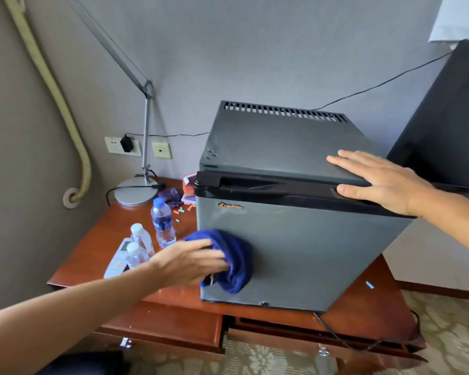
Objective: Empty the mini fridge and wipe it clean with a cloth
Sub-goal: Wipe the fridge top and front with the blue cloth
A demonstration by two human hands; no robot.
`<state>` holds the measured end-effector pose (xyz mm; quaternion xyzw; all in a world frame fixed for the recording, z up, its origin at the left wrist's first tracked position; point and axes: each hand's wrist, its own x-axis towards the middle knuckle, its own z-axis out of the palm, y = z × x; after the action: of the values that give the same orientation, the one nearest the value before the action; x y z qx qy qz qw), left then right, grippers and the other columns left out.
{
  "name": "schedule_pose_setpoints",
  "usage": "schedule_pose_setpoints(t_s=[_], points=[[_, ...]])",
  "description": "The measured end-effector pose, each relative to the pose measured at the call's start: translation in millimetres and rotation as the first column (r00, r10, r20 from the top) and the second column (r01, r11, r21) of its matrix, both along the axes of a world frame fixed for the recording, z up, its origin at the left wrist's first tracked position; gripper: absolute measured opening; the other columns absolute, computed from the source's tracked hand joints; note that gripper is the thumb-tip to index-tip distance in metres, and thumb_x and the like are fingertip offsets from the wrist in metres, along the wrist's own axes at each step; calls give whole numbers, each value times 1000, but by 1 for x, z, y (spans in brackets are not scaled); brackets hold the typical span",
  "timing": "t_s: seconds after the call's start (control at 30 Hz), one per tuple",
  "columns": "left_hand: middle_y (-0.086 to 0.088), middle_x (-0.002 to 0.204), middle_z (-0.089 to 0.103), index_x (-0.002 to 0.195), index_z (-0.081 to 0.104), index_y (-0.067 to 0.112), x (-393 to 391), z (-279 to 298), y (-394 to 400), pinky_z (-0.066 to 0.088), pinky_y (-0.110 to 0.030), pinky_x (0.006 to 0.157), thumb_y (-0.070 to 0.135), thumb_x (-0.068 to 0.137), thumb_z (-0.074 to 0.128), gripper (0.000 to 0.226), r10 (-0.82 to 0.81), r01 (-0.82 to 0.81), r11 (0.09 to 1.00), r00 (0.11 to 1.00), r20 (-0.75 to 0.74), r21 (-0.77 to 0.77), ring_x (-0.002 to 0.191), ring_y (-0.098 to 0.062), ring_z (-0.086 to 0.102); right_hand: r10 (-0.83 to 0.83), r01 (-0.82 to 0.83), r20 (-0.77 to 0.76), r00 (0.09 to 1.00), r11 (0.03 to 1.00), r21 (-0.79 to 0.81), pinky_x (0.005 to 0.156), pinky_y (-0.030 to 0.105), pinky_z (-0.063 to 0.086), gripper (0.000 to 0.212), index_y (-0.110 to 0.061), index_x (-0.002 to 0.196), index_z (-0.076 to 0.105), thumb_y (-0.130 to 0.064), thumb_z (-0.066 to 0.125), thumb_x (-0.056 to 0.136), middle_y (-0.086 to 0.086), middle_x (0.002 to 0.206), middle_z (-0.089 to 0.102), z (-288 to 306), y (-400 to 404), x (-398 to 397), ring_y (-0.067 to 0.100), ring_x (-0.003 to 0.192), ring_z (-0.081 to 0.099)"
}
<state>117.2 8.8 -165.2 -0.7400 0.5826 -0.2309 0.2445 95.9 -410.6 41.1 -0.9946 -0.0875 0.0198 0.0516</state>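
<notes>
**Mini fridge door wiped with cloth**

Mini fridge (295, 239) stands shut on a wooden desk (98, 239). Left hand (190, 262) presses a bunched blue cloth (234, 262) against the door's lower left. Right hand (377, 180) lies flat, fingers spread, on the top's front right corner. Three water bottles (162, 223) stand left of the fridge.

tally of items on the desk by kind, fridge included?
Mini fridge: 1
Water bottles: 3
Remote control: 1
Desk lamp: 1
Blue cloth, left hand presses it on the fridge door: 1
Purple cloth: 1
Total: 8
</notes>
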Motion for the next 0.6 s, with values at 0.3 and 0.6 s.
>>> schedule_pose_setpoints(t_s=[0.3,0.6], points=[[14,146,49,147,54,34,20,65,-57,18,-42,119,50,94,56,56,-1,20,998,961,275,-65,139,-14,32,13,-13,36,999,1000,-1,119,47,19,79,-75,143,5,-101,21,70,-36,162,5,-2,-5,1,3,154,3],[1,171,19,164,21,17,-15,73,-267,-29,-63,113,49,106,31,67,-16,-40,992,901,433,120,159,-17,10,11,-9,45,999,1000,-29,120,46,17,74,-71,146,5,-94,28,79,-34,163,4,-6,-10,6,4,154,2]])
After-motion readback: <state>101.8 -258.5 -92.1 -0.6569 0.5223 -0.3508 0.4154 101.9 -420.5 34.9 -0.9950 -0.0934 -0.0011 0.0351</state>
